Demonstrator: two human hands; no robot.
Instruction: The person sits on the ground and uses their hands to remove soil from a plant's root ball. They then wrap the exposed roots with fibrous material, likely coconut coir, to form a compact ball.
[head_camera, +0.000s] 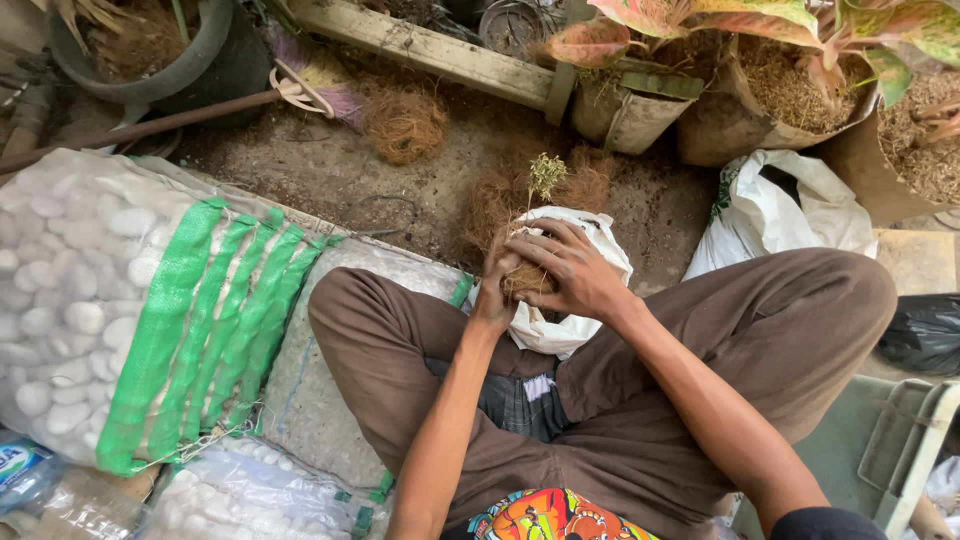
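I sit cross-legged on the ground in brown trousers. Both hands press around a ball of brown coconut fibre (527, 278) with a small dry green plant (546, 174) sticking up from it. My left hand (496, 290) cups the ball's left side. Over its top and right side my right hand (567, 268) wraps with fingers spread. The ball is held over a white plastic bag (560, 330) resting between my knees.
A large sack of white pebbles with green stripes (130, 310) lies to my left. Loose coconut fibre (403, 121) sits on the dirt ahead. Potted plants with pink-green leaves (640, 60) stand at the back right. Another white bag (790, 205) lies beyond my right knee.
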